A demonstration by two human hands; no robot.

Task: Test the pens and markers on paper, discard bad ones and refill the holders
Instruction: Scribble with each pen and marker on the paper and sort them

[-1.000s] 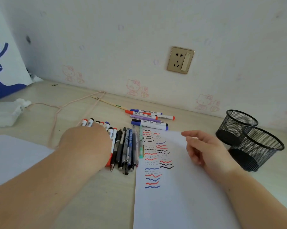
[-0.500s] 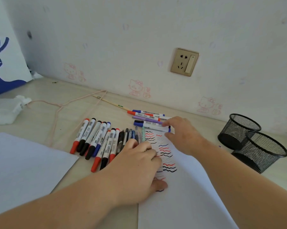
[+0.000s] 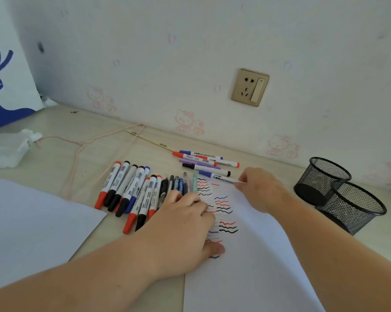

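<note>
While the left hand [image 3: 185,224] presses flat to pin the scribbled test paper [image 3: 246,255] at centre frame, the right hand [image 3: 259,188] pinches a thin pen [image 3: 229,180] just above it, presumably next for testing.

Left hand [image 3: 185,224] lies palm-down, fingers curled; right hand [image 3: 260,188] reaches forward, fingertips pinched.

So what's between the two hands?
In the head view, only the paper with wavy test lines lies between the left hand and the right hand.
</note>
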